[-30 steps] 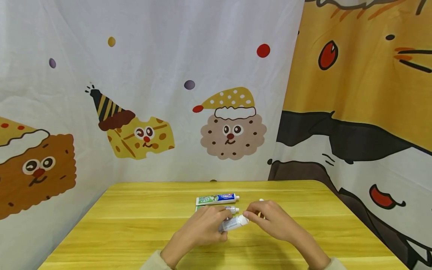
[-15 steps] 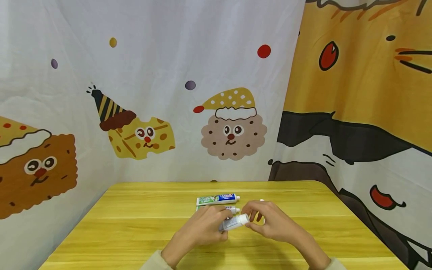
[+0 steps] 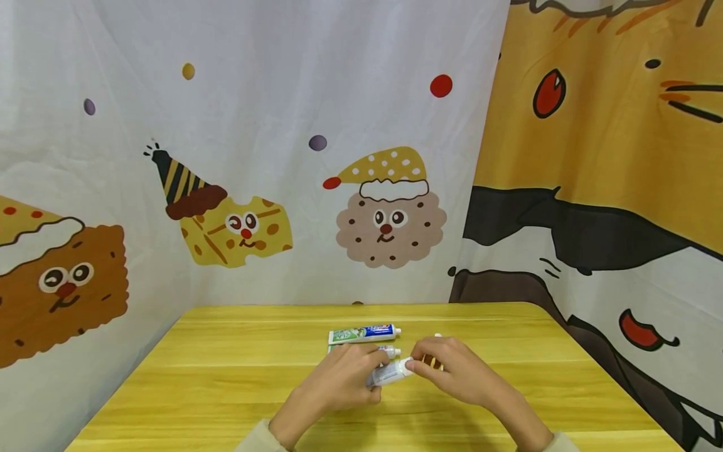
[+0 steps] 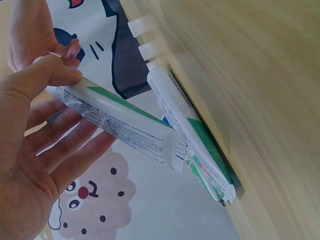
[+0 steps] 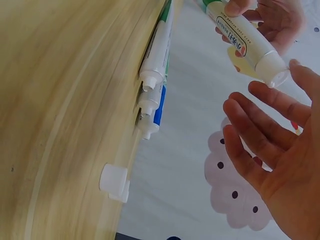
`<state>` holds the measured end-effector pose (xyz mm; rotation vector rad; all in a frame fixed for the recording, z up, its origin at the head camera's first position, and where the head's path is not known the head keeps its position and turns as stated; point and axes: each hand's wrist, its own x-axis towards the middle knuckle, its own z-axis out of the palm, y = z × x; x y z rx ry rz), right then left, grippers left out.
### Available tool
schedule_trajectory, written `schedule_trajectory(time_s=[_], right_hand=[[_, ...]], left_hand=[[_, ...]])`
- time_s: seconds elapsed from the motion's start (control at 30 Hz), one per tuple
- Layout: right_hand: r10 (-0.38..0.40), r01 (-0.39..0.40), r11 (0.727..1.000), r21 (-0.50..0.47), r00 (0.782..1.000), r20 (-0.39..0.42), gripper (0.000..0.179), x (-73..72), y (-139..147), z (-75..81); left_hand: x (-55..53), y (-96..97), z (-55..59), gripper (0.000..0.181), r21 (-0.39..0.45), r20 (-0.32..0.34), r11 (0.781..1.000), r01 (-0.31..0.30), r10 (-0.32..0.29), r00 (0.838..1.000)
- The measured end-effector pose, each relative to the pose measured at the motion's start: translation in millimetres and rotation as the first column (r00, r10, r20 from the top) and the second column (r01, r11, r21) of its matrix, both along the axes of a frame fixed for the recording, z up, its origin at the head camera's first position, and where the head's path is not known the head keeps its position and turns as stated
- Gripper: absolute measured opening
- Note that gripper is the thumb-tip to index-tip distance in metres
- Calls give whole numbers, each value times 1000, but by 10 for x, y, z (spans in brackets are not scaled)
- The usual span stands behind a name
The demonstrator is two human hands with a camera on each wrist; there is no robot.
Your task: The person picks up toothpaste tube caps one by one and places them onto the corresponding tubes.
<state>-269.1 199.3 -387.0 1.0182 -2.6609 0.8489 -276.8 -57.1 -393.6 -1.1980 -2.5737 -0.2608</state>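
Observation:
My left hand (image 3: pixel 351 376) grips a white toothpaste tube (image 4: pixel 120 120) with a green stripe, held above the table and angled with its capped end toward my right hand (image 3: pixel 457 370). The thumb lies on top and the fingers are underneath. At the tube's end, the right thumb and index finger pinch the white cap (image 5: pixel 272 70); the other fingers are spread apart from it. Beyond the left hand lies a blue and green toothpaste tube (image 3: pixel 364 334). Another toothpaste tube (image 3: pixel 390 351) is nearer, mostly hidden by the hand. The right wrist view shows three lying tubes with bare nozzles (image 5: pixel 150 82).
Loose white caps (image 5: pixel 114 179) stand on the wooden table (image 3: pixel 226 364), to the right of the lying tubes and partly behind the right hand in the head view. A curtain with cartoon prints (image 3: pixel 254 94) hangs behind the table's far edge.
Half a second ago the right fingers were opened away from the cap; now thumb and index finger are back on it. The left hand and its tube have stayed in place.

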Motion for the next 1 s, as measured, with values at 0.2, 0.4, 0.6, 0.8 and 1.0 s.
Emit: schedule_trajectory(time_s=[0.2,0.4,0.6,0.8,1.0], right_hand=[[64,-65,997,-53,998,-6,28,8,6,-5],[91,-94,993,-67,995,-51,26,2,-3,-17],[54,-57,998,-42,997,-52,11,-2,-6,-11],[92,-95,994,-55,995,-47,18,-6,-9,-13],[117,-122,989,-80,991,-63,14,-12,-12,-21]], left_hand=[[1,-5,5,35,8,-5,1000,6,-6,1000],[11,-7,10,36,4,0,1000,-2,2,1000],[22,-6,28,37,-3,7,1000,-14,14,1000],[17,-5,29,37,1,-3,1000,-8,8,1000],[17,0,23,35,7,-26,1000,2,-2,1000]])
